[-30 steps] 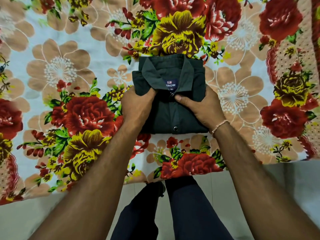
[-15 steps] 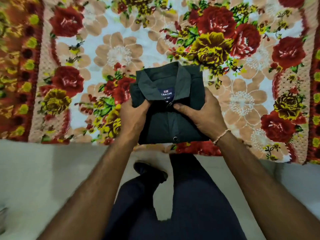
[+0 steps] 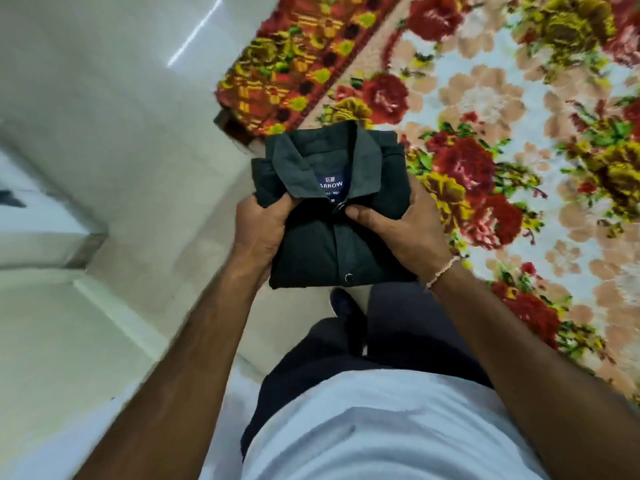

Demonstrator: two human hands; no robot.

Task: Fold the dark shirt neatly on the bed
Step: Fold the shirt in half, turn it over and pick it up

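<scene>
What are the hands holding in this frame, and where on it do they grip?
Both hold the folded dark green collared shirt: the left hand grips its left edge just below the collar, and the right hand grips its right edge, thumb by the top button.

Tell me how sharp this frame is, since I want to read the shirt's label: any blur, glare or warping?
Head view: the shirt and its label are fairly sharp and the brand is readable; the bedspread and floor are smeared by motion; a bright glare streak lies on the floor; wide-angle stretch bends the forearms.

A home bedroom: floral bedspread (image 3: 485, 98) on a bed, pale tiled floor (image 3: 121, 133).
</scene>
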